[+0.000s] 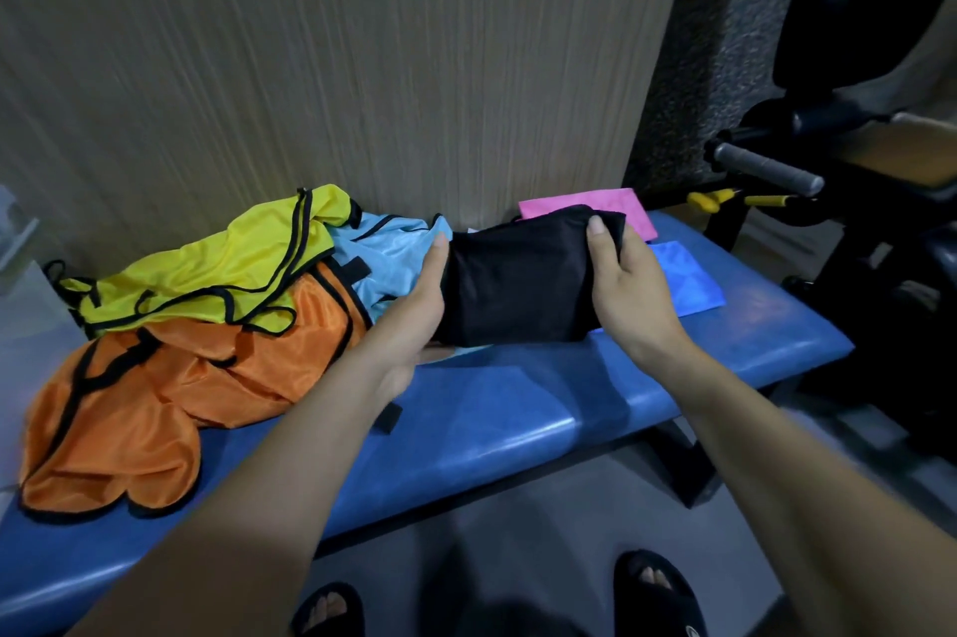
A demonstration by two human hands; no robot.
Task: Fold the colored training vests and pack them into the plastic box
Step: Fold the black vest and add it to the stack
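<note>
A folded black vest [518, 281] is held just above the blue padded bench [492, 419]. My left hand [417, 310] grips its left end, thumb on top and fingers underneath. My right hand [624, 281] grips its right end, thumb over the upper corner. To the left lies a loose heap: a yellow vest [222, 268] on top, an orange vest [140, 403] in front and a light blue vest [388, 256] behind. A corner of a clear plastic box [15, 232] shows at the far left edge.
A folded pink cloth [595, 204] and a folded blue cloth [683, 284] lie on the bench's right end. A wood-grain panel [336, 56] stands right behind the bench. Black gym equipment with a grey padded handle [766, 167] crowds the right side. My sandalled feet [657, 595] are below.
</note>
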